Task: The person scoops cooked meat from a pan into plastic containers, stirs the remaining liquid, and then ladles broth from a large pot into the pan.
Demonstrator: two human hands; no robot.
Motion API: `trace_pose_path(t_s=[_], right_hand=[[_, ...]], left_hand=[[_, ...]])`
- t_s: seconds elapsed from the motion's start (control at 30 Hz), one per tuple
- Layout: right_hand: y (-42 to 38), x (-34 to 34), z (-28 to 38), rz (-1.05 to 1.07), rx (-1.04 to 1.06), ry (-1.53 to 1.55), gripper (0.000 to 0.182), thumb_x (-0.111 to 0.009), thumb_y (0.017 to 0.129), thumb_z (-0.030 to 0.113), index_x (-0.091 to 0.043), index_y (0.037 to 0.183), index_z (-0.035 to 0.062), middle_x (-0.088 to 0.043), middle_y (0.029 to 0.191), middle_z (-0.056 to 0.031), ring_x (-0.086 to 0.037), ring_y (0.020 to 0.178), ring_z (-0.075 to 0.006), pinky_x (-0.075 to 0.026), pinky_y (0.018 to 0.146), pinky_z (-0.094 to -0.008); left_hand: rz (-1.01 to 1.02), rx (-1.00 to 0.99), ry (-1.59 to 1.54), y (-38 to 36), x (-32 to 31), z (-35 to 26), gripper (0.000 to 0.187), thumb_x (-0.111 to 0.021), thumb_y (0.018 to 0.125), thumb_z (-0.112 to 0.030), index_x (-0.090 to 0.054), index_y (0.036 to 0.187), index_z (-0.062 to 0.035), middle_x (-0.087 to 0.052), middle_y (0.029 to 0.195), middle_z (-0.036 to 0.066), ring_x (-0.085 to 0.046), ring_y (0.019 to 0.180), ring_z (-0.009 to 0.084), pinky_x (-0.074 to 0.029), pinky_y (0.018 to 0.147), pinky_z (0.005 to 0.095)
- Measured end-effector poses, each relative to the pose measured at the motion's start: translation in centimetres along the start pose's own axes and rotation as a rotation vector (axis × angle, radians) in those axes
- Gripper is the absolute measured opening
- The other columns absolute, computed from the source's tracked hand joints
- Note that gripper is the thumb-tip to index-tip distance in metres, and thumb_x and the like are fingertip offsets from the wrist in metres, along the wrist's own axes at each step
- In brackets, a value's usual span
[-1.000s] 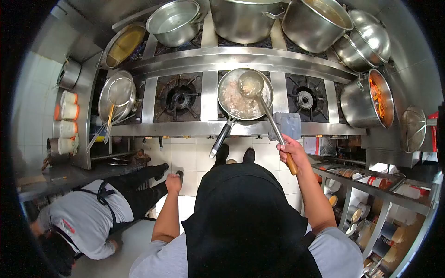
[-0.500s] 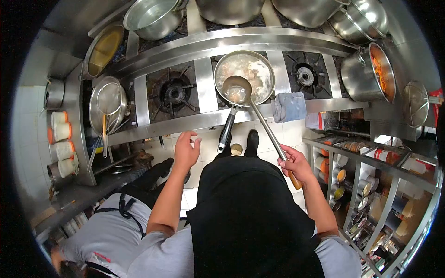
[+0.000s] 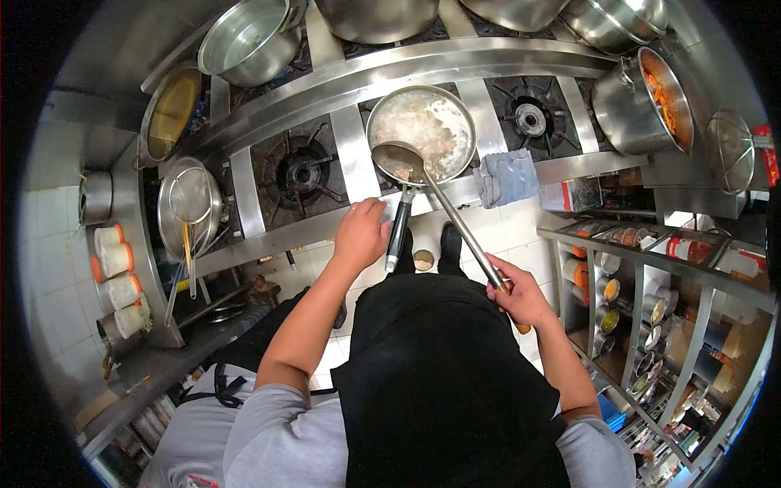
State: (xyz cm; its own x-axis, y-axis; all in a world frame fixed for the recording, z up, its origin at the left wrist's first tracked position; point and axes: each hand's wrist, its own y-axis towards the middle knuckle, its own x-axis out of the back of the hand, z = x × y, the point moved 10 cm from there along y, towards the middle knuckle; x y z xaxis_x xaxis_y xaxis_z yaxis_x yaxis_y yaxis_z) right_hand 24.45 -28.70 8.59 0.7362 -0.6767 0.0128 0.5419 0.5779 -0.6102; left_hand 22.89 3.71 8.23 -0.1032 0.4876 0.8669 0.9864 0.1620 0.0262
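Observation:
A frying pan (image 3: 473, 151) of pale, bubbling liquid with soft pieces in it sits on the front middle burner. Its black handle (image 3: 399, 228) points toward me. My right hand (image 3: 521, 296) is closed around the wooden grip of a long steel ladle (image 3: 458, 213). The ladle's bowl lies tilted at the pan's near left rim, with a little food visible inside. Just left of the pan handle, my left hand (image 3: 363, 236) reaches to the stove's front edge, fingers extended and holding nothing.
A folded blue-grey cloth (image 3: 506, 179) hangs over the stove edge, right of the pan. Unused burners (image 3: 298, 174) flank it. A tall pot (image 3: 626, 110) with orange pieces stands right, a strainer (image 3: 189, 189) left. Another person (image 3: 191, 435) is close on my left.
My left hand has moved forward and right, up to the pan handle. The ladle's bowl has shifted toward the pan's near left rim and tipped. The other person has moved lower in view.

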Motion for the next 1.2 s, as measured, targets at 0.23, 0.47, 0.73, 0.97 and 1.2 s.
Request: trace_pose_path(t_s=[0.23,0.47,0.73,0.97,1.2], right_hand=[[-0.4,-0.5,0.2,-0.003,-0.012,-0.007,0.079,-0.063,0.091,-0.014,-0.044,0.162,0.0150,-0.066,0.101,-0.0023,-0.059,0.078,-0.0068,-0.053,0.068,-0.0230],[-0.3,-0.3,0.5,-0.021,0.069,-0.048,0.080,-0.063,0.090,-0.015,-0.045,0.161,0.0166,-0.066,0.104,-0.0032,-0.061,0.087,-0.0078,-0.053,0.079,-0.0232],[0.0,-0.1,-0.5,-0.048,0.011,-0.001,0.078,-0.065,0.090,-0.013,-0.047,0.160,0.0165,-0.066,0.100,-0.0036,-0.063,0.088,-0.0085,-0.053,0.080,-0.0244],[1.6,2.0,2.5,-0.314,0.230,-0.414,0.072,-0.066,0.090,-0.009,-0.049,0.157,0.0101,-0.067,0.104,-0.0060,-0.063,0.090,-0.0100,-0.054,0.085,-0.0257],[2.8,5.3,2.6,-0.412,0.179,-0.058,0.072,-0.061,0.092,-0.011,-0.046,0.159,0.0090,-0.065,0.100,-0.0025,-0.057,0.078,-0.0052,-0.051,0.070,-0.0211]], left_hand=[[0.235,0.083,0.214,3.9,-3.5,0.4,0.059,-0.069,0.095,-0.030,-0.055,0.148,-0.0085,-0.065,0.107,0.018,-0.067,0.098,0.0371,-0.056,0.084,0.0487],[0.298,0.077,0.326,5.2,-5.5,0.2,0.062,-0.060,0.101,-0.049,-0.054,0.152,-0.0152,-0.067,0.107,0.018,-0.069,0.095,0.0363,-0.057,0.080,0.0492],[0.167,0.027,0.144,4.8,-2.8,-2.5,0.060,-0.067,0.097,-0.045,-0.059,0.145,-0.0100,-0.068,0.105,0.018,-0.070,0.096,0.0350,-0.056,0.079,0.0489],[0.545,0.018,-0.987,-2.2,4.8,-13.2,0.041,-0.078,0.089,-0.028,-0.072,0.122,-0.0045,-0.059,0.085,0.007,-0.059,0.078,0.0232,-0.048,0.072,0.0351],[0.569,-0.968,-1.990,-6.0,21.7,-26.4,0.051,-0.074,0.096,-0.051,-0.074,0.122,-0.0071,-0.062,0.084,0.007,-0.058,0.067,0.0248,-0.045,0.060,0.0408]])
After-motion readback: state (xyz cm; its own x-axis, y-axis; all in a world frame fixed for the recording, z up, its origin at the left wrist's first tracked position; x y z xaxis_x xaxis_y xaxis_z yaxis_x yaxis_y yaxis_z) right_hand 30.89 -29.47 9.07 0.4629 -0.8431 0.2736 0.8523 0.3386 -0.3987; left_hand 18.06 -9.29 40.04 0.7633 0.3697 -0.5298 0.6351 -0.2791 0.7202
